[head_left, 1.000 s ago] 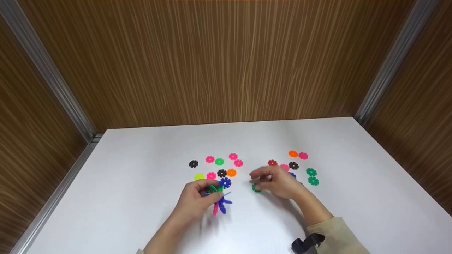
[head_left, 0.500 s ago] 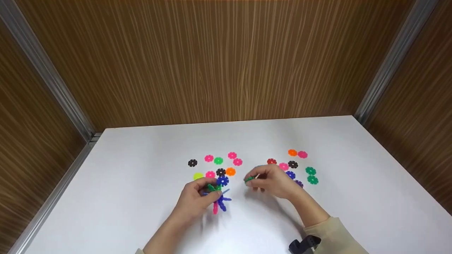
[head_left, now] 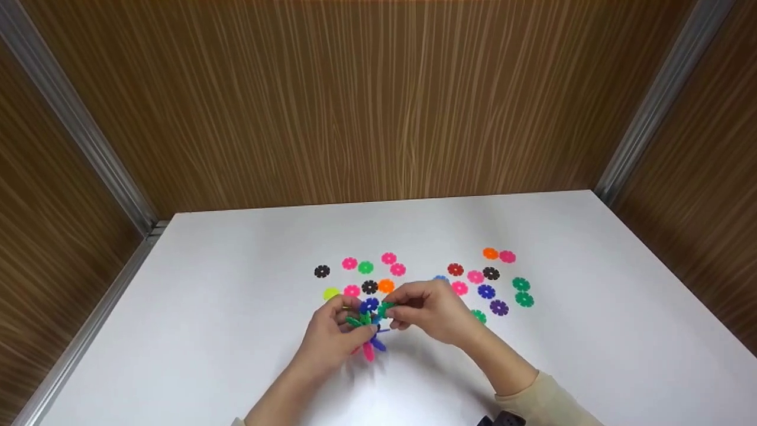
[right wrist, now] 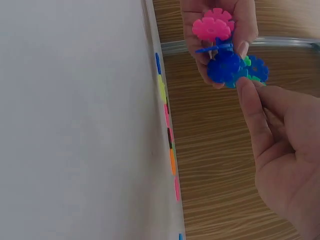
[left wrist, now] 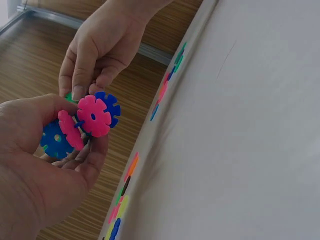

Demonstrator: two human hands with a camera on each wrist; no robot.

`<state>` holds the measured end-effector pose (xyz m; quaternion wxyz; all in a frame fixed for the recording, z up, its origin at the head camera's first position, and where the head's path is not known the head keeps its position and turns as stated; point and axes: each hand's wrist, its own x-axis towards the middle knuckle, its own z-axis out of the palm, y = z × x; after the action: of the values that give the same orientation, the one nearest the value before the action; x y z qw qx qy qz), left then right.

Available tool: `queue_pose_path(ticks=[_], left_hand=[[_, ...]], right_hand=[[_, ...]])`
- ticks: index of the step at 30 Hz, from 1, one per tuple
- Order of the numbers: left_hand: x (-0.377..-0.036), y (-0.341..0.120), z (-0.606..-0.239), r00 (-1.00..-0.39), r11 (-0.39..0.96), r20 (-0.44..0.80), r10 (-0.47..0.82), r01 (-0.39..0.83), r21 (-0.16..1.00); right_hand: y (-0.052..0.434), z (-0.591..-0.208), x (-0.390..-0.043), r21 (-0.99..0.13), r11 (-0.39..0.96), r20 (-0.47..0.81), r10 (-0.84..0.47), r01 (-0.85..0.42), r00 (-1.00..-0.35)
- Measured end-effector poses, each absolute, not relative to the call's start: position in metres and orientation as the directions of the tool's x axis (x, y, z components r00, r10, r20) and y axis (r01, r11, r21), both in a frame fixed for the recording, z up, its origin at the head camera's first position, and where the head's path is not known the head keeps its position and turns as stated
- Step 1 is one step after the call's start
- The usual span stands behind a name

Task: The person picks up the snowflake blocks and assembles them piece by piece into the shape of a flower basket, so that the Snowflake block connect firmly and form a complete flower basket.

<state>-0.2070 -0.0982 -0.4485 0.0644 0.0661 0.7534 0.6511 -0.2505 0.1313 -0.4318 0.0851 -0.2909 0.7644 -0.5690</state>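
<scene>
My left hand (head_left: 328, 340) grips a cluster of joined snowflake discs (left wrist: 95, 116), with pink, blue and green pieces slotted into one another at angles. Part of the cluster is hidden behind its thumb and fingers. My right hand (head_left: 439, 312) pinches a green snowflake disc (head_left: 384, 309) between thumb and forefinger, right against the cluster's upper right side. In the right wrist view, blue discs (right wrist: 224, 67) and a pink disc (right wrist: 212, 28) stand out from the cluster near the right fingertips. Whether the green disc is slotted in, I cannot tell.
Loose discs lie flat on the white table (head_left: 236, 284). Behind the left hand are black (head_left: 322, 271), pink (head_left: 349, 263) and orange (head_left: 386, 286) ones. Beyond the right hand lie a red disc (head_left: 455, 270), a purple disc (head_left: 499, 307) and several others. Wood-grain panels surround the table.
The right hand has picked the green disc up from the table and carried it left to the cluster. The left hand keeps its hold, and the cluster has turned slightly.
</scene>
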Motion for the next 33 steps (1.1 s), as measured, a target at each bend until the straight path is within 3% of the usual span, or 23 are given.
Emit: queue_pose_path(ticks=[7, 15, 21, 26, 33], left_hand=[[-0.206, -0.097, -0.449, -0.985, 0.159, -0.021, 0.173, 0.007, 0.987], [-0.205, -0.093, -0.449, -0.990, 0.153, 0.017, 0.142, 0.039, 0.987], [-0.208, -0.101, -0.439, -0.990, 0.130, 0.009, 0.140, 0.027, 0.991], [-0.215, -0.133, -0.421, -0.999, 0.102, 0.015, 0.030, 0.018, 0.995], [-0.220, -0.174, -0.401, -0.992, 0.118, -0.031, -0.123, -0.046, 0.992]], right_hand=[[0.129, -0.435, -0.249, -0.902, 0.129, 0.286, -0.533, -0.411, -0.796], [0.127, -0.434, -0.247, -0.846, 0.184, 0.352, -0.513, -0.501, -0.783], [0.129, -0.433, -0.252, -0.862, 0.195, 0.320, -0.507, -0.468, -0.800], [0.117, -0.437, -0.269, -0.874, 0.227, 0.266, -0.516, -0.429, -0.814], [0.075, -0.451, -0.291, -0.864, 0.328, 0.083, -0.656, -0.382, -0.750]])
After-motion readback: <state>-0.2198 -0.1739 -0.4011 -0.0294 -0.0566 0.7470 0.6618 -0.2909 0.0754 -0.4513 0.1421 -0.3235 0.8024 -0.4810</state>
